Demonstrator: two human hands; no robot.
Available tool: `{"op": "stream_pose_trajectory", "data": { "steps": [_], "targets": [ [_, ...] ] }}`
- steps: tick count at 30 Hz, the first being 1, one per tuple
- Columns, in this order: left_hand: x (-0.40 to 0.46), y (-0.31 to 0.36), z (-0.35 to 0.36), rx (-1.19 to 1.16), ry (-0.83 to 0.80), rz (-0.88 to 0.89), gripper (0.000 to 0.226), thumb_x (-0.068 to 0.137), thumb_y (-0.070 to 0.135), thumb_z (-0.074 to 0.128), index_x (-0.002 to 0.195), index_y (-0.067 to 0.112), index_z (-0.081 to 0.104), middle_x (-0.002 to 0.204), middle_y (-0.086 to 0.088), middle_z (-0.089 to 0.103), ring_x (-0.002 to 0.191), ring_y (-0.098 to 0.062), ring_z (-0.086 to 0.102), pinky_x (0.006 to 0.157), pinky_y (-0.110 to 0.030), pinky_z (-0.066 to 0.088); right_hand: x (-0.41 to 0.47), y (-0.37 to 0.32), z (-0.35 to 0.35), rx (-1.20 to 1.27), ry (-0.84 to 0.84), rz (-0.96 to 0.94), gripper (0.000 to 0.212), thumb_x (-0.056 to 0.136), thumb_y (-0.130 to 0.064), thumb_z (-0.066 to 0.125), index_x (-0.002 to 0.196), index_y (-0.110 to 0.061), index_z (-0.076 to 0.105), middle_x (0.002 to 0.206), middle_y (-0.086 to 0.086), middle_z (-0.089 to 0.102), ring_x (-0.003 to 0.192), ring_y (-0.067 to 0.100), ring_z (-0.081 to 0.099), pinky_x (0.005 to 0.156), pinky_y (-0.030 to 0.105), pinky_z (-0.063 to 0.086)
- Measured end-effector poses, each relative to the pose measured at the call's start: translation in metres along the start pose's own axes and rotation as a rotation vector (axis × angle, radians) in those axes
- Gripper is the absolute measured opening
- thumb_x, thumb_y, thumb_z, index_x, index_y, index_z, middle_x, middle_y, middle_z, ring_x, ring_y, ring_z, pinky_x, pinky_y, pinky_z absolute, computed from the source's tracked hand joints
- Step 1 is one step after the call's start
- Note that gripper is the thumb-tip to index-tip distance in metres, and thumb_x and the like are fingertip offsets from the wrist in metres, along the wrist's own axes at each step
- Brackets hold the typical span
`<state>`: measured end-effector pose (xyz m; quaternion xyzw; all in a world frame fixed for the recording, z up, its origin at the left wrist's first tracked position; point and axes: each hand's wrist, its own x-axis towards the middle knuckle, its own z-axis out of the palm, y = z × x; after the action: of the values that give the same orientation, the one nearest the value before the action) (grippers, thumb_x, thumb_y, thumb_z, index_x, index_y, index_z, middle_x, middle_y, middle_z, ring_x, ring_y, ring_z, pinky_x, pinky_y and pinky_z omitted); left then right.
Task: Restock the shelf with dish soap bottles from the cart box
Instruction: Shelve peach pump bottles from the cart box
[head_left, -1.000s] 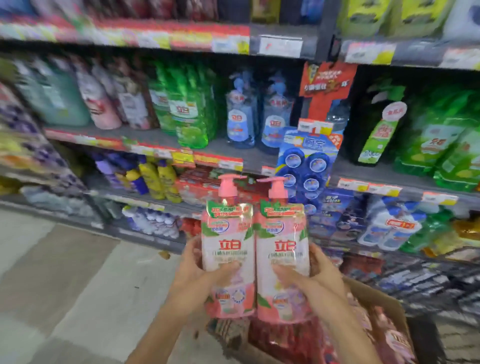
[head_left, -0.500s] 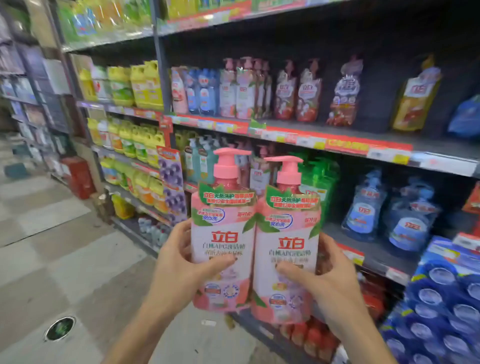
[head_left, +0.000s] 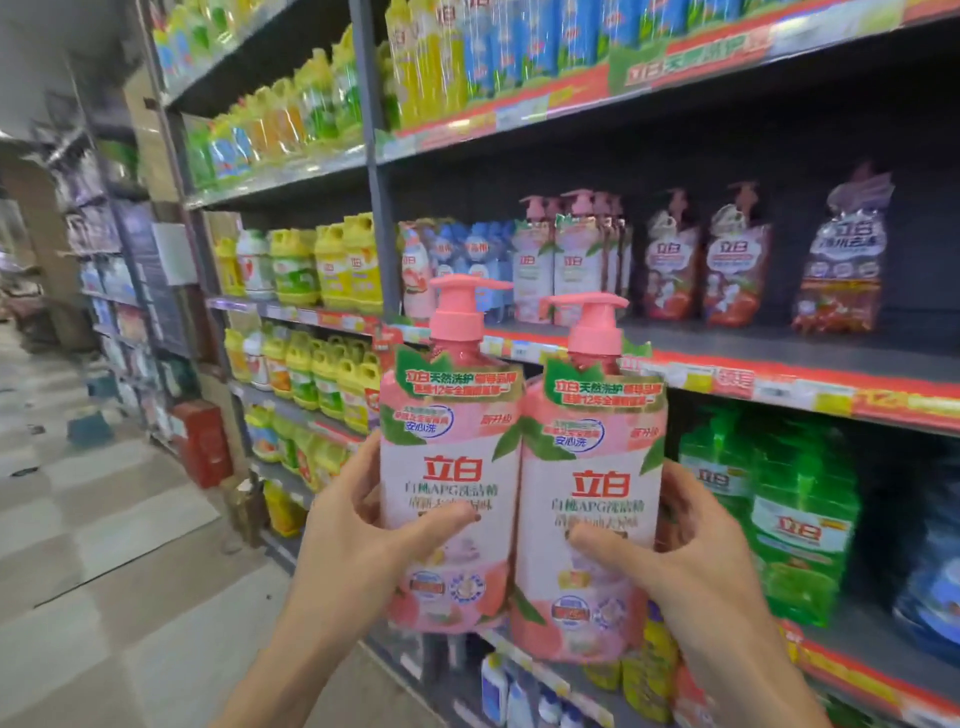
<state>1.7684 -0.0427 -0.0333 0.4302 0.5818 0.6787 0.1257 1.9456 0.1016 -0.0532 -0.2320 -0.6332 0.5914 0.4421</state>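
Two pink pump-top dish soap bottles stand upright side by side in front of me. My left hand grips the left bottle, thumb across its label. My right hand grips the right bottle the same way. Behind them, on the middle shelf, matching pink bottles stand in a row. The cart box is out of view.
Dark red refill pouches stand right of the pink row, with bare shelf between and beyond them. Yellow jugs fill the bay to the left. Green packs sit on the shelf below. The tiled aisle floor stretches away left.
My view has swung up and left from the cart box to the upper shelves. Both hands have lifted the two bottles closer to the shelf holding the pink bottles.
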Motion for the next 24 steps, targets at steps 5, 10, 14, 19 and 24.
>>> {"op": "stream_pose_trajectory", "data": {
  "steps": [5, 10, 14, 19, 24],
  "targets": [
    [0.09, -0.013, -0.009, 0.009, -0.05, 0.091, 0.054, 0.064, 0.014, 0.079, 0.116, 0.019, 0.064, 0.095, 0.005, 0.077, 0.087, -0.012, 0.074, 0.066, -0.02, 0.057, 0.081, 0.002, 0.029, -0.01, 0.065, -0.112, 0.077, 0.047, -0.017, 0.089, 0.118, -0.021, 0.06, 0.098, -0.01, 0.077, 0.088, 0.008, 0.074, 0.071, 0.025, 0.059],
    [0.168, -0.025, -0.011, -0.003, -0.072, 0.13, 0.053, 0.063, 0.02, 0.079, 0.114, 0.02, 0.064, 0.096, 0.005, 0.077, 0.086, -0.014, 0.075, 0.065, -0.026, 0.06, 0.149, 0.0, 0.042, -0.023, 0.084, -0.181, 0.078, 0.048, -0.016, 0.089, 0.121, -0.016, 0.06, 0.101, -0.007, 0.077, 0.092, 0.01, 0.073, 0.071, 0.022, 0.059],
    [0.228, -0.034, -0.003, -0.005, -0.103, 0.177, 0.051, 0.065, 0.02, 0.08, 0.114, 0.018, 0.065, 0.097, 0.005, 0.077, 0.088, -0.012, 0.074, 0.068, -0.025, 0.06, 0.199, -0.005, 0.046, -0.027, 0.133, -0.224, 0.083, 0.045, -0.023, 0.089, 0.122, -0.018, 0.058, 0.101, -0.01, 0.076, 0.094, 0.01, 0.073, 0.074, 0.028, 0.06],
    [0.3, -0.05, 0.012, -0.031, -0.158, 0.209, 0.05, 0.068, 0.021, 0.079, 0.115, 0.02, 0.065, 0.097, 0.008, 0.077, 0.087, -0.01, 0.074, 0.065, -0.025, 0.06, 0.259, -0.005, 0.046, -0.063, 0.192, -0.26, 0.083, 0.046, -0.027, 0.091, 0.122, -0.017, 0.058, 0.104, -0.006, 0.076, 0.097, 0.014, 0.073, 0.085, 0.043, 0.059],
    [0.376, -0.07, 0.031, -0.054, -0.21, 0.254, 0.046, 0.07, 0.021, 0.078, 0.114, 0.018, 0.065, 0.096, 0.012, 0.076, 0.085, -0.007, 0.074, 0.063, -0.019, 0.058, 0.32, -0.005, 0.045, -0.076, 0.255, -0.295, 0.078, 0.048, -0.022, 0.088, 0.12, -0.012, 0.059, 0.1, -0.006, 0.077, 0.093, 0.012, 0.074, 0.074, 0.028, 0.06]
  ]
}}
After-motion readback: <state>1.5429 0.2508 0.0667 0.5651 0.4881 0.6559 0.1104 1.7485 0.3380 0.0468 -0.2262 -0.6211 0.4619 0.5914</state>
